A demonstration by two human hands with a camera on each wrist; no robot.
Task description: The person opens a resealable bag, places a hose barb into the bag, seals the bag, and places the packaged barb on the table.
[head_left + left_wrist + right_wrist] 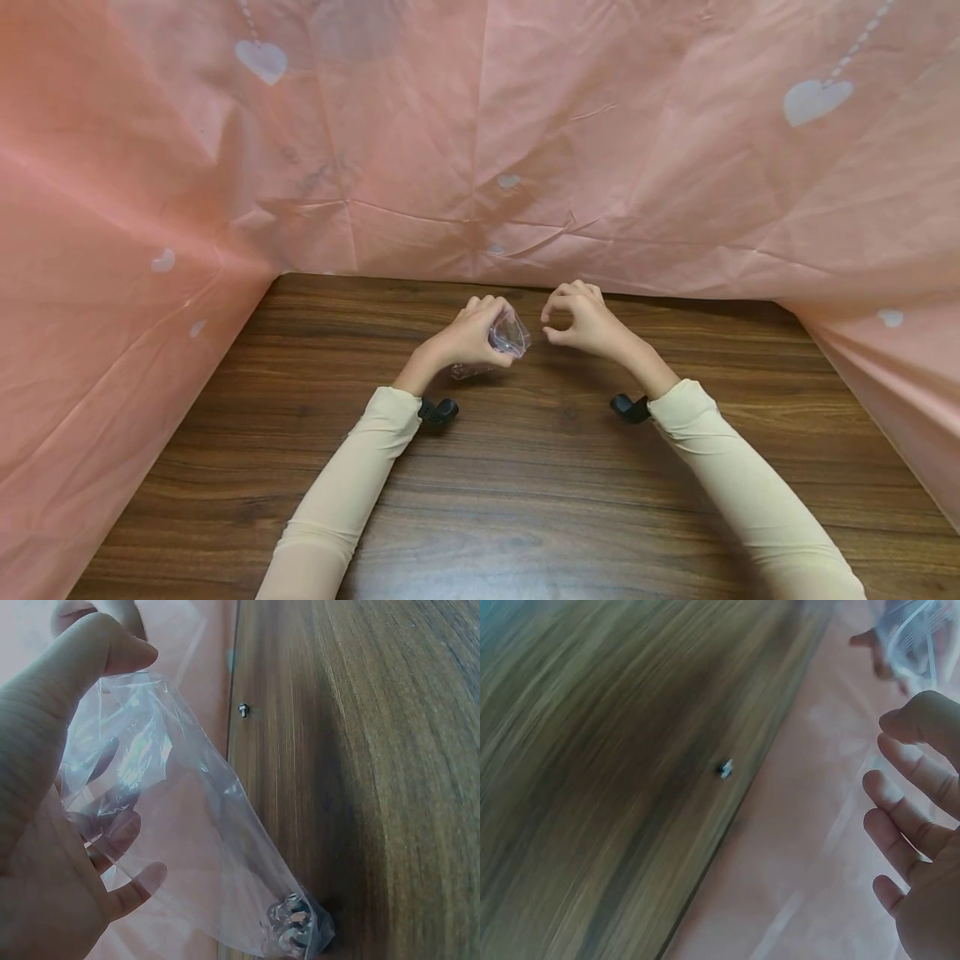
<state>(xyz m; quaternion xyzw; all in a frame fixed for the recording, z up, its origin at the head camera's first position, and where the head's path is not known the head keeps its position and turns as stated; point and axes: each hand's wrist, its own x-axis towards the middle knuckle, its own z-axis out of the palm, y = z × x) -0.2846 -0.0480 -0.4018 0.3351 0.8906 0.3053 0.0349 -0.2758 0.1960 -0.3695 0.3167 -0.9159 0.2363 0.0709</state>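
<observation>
My left hand [471, 333] holds a clear plastic bag [510, 335] by its mouth, which gapes toward the right. In the left wrist view the thumb grips the rim, and a clump of small shiny metal pieces [292, 921] sits in the bag's lower corner. To the right of the bag my right hand [588, 321] hovers with its fingers loosely bent. A gap shows between its thumb and forefinger, with nothing visible there. One small metal screw [244, 710] lies on the wooden table; the right wrist view shows this screw [725, 769] too, blurred.
A brown wood-grain table [480, 500] lies under both hands. Pink sheeting with pale hearts [480, 142] hangs along the table's back edge and both sides. Each wrist wears a small black camera [438, 412].
</observation>
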